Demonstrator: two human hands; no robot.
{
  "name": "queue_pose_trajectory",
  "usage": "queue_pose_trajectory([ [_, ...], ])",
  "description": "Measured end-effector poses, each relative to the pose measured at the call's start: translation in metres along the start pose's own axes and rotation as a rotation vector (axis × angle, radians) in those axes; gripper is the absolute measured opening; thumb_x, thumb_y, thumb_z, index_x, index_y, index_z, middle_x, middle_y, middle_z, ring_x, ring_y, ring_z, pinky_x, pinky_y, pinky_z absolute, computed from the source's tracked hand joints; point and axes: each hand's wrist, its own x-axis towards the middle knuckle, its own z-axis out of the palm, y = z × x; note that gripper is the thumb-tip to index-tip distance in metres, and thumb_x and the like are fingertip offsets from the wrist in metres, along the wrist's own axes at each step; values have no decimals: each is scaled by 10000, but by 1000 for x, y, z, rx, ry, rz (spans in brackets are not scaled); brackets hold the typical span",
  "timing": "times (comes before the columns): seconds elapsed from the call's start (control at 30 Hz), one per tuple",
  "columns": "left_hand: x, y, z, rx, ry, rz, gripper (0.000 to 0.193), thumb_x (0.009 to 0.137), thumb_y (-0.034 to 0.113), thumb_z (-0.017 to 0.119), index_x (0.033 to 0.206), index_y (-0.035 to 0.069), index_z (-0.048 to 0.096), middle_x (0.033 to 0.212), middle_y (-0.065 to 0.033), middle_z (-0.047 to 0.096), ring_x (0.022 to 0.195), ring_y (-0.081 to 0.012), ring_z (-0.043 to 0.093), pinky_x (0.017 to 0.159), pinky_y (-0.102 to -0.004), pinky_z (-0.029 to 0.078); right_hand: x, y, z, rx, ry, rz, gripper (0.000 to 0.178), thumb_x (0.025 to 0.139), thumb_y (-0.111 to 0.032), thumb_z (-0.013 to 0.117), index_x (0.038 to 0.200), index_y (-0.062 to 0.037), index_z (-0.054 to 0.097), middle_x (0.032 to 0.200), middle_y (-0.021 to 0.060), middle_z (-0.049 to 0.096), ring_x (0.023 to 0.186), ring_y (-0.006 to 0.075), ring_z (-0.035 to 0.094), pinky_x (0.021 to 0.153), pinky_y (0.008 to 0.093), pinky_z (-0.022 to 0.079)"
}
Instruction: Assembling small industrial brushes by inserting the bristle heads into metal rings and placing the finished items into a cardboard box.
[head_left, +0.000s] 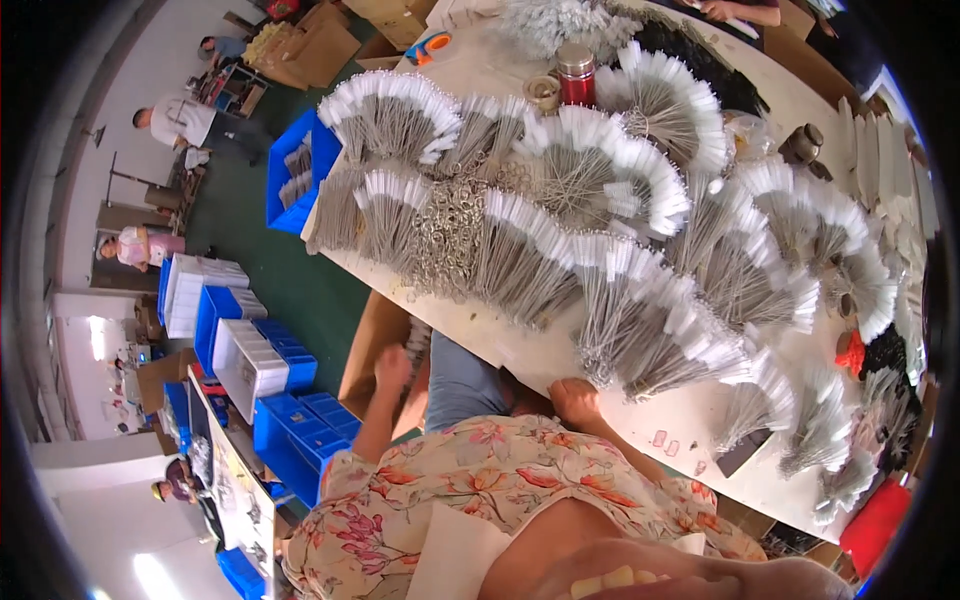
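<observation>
My left hand (pixel 393 368) is low on the left, off the table, above an open cardboard box (pixel 366 345) with more brushes (pixel 418 338) in it. Its fingers are blurred. At the table's near edge, my right hand (pixel 574 397) is closed with the fingers curled under; whatever they may hold is hidden. Just beyond it lie thin wire-stemmed brushes (pixel 665 345) with white bristle heads, fanned out in bundles. A heap of small metal rings (pixel 448 235) sits among the bundles farther left.
A red flask (pixel 576 75), a tape roll (pixel 428 47) and a dark phone-like slab (pixel 744 452) lie on the table (pixel 480 330). Blue bins (pixel 300 172) and white crates (pixel 248 370) stand left. A red bag (pixel 876 525) is at right. Other people are farther off.
</observation>
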Motion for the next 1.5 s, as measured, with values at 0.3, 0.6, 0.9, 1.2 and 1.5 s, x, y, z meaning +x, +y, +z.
queue_pose_trajectory([
  [0.3, 277, 312, -48, 123, -66, 707, 220, 862, 190, 550, 1025, 51, 597, 841, -50, 649, 759, -121, 599, 709, -251, 464, 14, -3, -7, -76, 7, 62, 92, 678, -170, 605, 667, -129, 523, 606, 40, 530, 554, 209, 554, 531, 336, 459],
  [0.6, 314, 323, -24, -218, -240, 937, 226, 858, 149, 570, 1034, 8, 590, 907, -52, 638, 829, -115, 591, 769, -245, 457, -7, -13, 8, -371, -20, 201, 118, 685, -184, 610, 685, -97, 529, 621, 79, 534, 568, 266, 550, 515, 377, 455],
  [0.9, 150, 236, -59, -500, -768, 943, 224, 895, 108, 520, 1071, -28, 545, 944, -91, 623, 861, -152, 603, 778, -262, 479, 83, -100, 65, 687, 617, 552, 200, 956, -229, 384, 886, -69, 483, 655, -65, 342, 572, 50, 301, 503, 204, 280],
  [1.2, 69, 197, -67, -688, -832, 886, 204, 867, 143, 575, 1004, -8, 589, 783, -49, 600, 649, -97, 558, 616, -224, 456, 164, -183, 126, 1377, 336, 325, 250, 972, -291, 345, 885, -77, 441, 587, -52, 269, 506, 51, 239, 456, 207, 220],
  [1.5, 76, 207, -34, -798, -839, 829, 98, 857, 88, 582, 881, 2, 541, 748, -37, 577, 612, -76, 535, 563, -198, 442, 169, -164, 107, 1319, 226, 324, 229, 965, -266, 378, 905, -63, 465, 657, -24, 395, 569, 74, 371, 547, 204, 343],
])
